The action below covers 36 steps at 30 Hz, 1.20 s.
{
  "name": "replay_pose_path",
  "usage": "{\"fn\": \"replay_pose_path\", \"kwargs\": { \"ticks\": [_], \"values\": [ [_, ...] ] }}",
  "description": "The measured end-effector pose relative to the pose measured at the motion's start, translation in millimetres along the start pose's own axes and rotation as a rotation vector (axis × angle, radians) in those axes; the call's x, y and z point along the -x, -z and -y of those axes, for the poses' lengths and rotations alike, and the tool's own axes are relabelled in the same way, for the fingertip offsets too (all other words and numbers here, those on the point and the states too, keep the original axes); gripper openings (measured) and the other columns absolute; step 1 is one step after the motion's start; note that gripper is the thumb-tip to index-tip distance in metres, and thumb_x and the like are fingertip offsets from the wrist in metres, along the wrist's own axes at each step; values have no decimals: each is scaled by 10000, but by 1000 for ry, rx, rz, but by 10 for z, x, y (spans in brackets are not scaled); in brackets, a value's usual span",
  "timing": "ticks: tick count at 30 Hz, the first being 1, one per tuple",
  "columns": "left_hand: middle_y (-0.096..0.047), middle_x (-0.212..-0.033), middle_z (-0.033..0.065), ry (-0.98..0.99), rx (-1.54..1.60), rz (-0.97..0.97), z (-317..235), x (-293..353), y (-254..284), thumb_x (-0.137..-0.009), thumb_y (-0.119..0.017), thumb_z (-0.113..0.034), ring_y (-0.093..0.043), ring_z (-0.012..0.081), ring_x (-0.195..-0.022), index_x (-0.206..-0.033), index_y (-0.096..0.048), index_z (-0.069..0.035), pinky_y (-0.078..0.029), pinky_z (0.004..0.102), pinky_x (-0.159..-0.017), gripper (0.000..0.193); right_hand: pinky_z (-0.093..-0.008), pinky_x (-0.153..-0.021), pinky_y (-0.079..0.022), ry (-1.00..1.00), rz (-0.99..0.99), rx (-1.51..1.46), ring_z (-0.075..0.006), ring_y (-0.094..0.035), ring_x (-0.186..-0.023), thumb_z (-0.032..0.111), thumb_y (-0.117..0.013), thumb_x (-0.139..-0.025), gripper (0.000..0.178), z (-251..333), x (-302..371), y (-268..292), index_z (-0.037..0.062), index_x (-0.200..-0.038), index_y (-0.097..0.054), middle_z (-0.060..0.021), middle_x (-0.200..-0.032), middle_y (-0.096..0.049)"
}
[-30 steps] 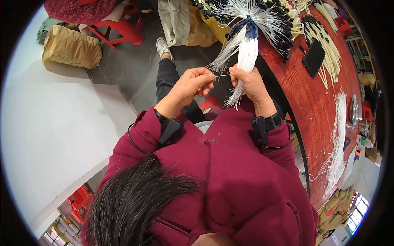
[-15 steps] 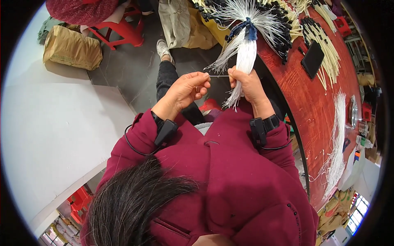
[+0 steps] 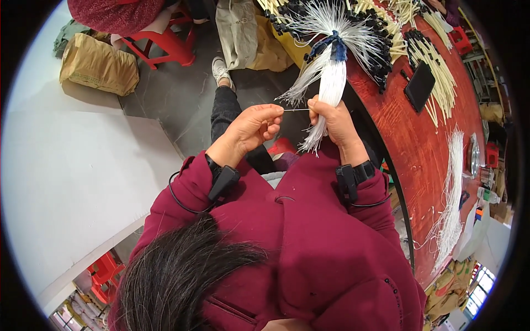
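My right hand (image 3: 334,120) is closed around the lower part of a thick bundle of white strings (image 3: 332,83), whose loose ends hang below the fist. A dark blue cloth strip (image 3: 333,46) ties the bundle higher up, and above it the strands fan out over the table edge toward black-tipped pieces. To the left, my left hand (image 3: 255,128) pinches the end of a single white string (image 3: 296,110). That string runs taut and nearly level across to the right thumb and forefinger.
A red wooden table (image 3: 408,140) curves along the right, bearing a black phone (image 3: 419,85), cream sticks with black ends (image 3: 439,77) and a second white string bundle (image 3: 454,193). Left are a white surface (image 3: 83,182), a brown paper package (image 3: 100,64) and a red stool (image 3: 165,44).
Both hands keep the same grips, with the string still stretched between them. They appear slightly lower in the picture, the whole view having shifted a little.
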<state>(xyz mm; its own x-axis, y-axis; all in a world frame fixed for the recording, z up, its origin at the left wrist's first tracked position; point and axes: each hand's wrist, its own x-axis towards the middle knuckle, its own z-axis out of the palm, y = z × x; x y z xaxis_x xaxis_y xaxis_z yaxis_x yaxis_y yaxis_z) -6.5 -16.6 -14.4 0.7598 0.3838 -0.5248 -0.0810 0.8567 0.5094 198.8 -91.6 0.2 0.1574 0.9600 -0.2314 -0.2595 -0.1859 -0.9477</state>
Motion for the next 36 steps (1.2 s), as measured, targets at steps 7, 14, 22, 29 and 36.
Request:
{"fn": "replay_pose_path", "kwargs": {
  "ticks": [7,14,22,29,36],
  "values": [
    [-547,-724,-26,-269,-648,-265,99,-260,-15,-871,-638,-194,-485,51,-558,-859,-553,-86,-324,182,-432,138,-235,-529,-383,8,46,145,-101,-476,-507,147,-609,-829,185,-28,-35,37,53,-681,-552,-1,-590,-524],
    [-574,-758,-12,-239,15,-103,-131,-102,374,-876,-631,-229,-501,67,-579,-874,-557,-84,-349,189,-456,163,-230,-601,-416,55,-72,-17,-108,-518,-577,204,-617,-858,182,-46,29,-91,32,-799,-605,-28,-692,-597],
    [-623,-819,9,-196,-669,-257,11,6,-149,-853,-639,-204,-511,81,-567,-923,-611,-62,-379,209,-489,161,-279,-719,-462,10,110,-222,-158,-613,-789,232,-616,-875,212,-115,-23,27,20,-870,-625,-112,-860,-670],
    [-607,-769,-15,-452,-861,17,281,-262,-268,-843,-653,-161,-490,48,-558,-871,-621,-53,-354,208,-486,115,-330,-848,-477,-26,115,-426,-198,-626,-896,238,-587,-885,229,-63,32,-26,12,-890,-629,-149,-966,-670],
    [-568,-694,-31,-169,-429,-22,116,-42,-250,-867,-654,-191,-440,24,-505,-872,-610,-60,-315,179,-446,138,-311,-823,-469,-9,67,-271,-177,-618,-853,215,-604,-870,211,-31,30,-44,9,-902,-637,-139,-938,-677]
  ]
}}
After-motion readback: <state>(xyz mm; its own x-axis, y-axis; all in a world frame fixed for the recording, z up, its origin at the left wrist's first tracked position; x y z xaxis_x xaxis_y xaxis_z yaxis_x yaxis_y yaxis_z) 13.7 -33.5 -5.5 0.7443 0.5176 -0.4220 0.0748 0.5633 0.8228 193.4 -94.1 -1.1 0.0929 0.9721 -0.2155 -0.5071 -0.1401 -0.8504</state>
